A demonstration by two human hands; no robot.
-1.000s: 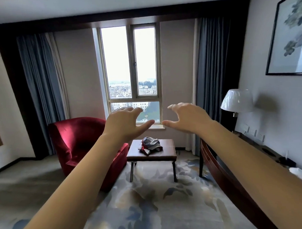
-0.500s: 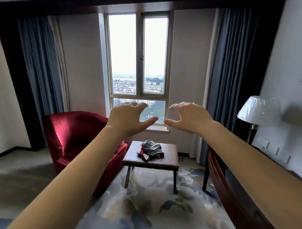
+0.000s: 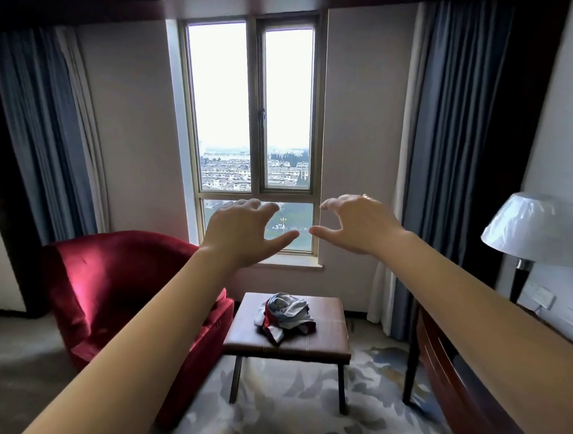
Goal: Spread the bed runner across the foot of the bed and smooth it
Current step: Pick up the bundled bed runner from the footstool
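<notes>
Both arms outstretched, left hand (image 3: 243,233) and right hand (image 3: 357,225) spread, empty

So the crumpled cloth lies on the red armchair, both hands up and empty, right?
No: the head view shows the crumpled cloth on the small brown table beside the red armchair. Left hand and right hand are up and empty.
</notes>
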